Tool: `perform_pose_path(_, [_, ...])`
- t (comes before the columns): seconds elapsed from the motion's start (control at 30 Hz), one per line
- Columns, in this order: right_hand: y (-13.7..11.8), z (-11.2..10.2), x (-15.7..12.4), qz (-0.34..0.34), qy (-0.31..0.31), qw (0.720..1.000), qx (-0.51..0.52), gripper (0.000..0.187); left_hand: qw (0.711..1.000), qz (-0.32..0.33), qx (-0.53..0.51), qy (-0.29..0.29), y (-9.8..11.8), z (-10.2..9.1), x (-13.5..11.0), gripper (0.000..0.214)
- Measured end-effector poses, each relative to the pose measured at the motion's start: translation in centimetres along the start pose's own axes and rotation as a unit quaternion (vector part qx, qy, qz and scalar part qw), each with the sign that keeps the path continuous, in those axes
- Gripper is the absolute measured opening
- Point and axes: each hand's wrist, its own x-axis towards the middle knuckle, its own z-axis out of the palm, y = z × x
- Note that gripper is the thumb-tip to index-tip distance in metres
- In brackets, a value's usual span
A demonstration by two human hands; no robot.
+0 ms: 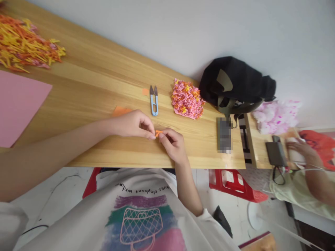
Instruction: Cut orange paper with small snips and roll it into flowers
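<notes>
Over the near part of the wooden table, my left hand and my right hand meet, each closed in a pinch. Between their fingertips is a small orange piece of paper, partly hidden by the fingers. An orange paper sheet lies just behind my left hand, half covered by it. Farther back rest blue-handled thread snips with their blades apart, pointing toward the wall. A small orange square is beside the blades.
A pile of tiny pink and orange pieces sits right of the snips, near a black bag. Yellow and orange strips and a pink sheet are at left. A co-worker's hand is at the right table; a red stool stands below.
</notes>
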Motion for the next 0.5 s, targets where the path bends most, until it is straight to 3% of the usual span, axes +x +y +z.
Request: perform_pose_path(0.5, [-0.08,0.01,0.00,0.006,0.005,1.000,0.000,0.025,1.000,-0.004,-0.007,-0.004,0.07,-0.21,0.01,0.024])
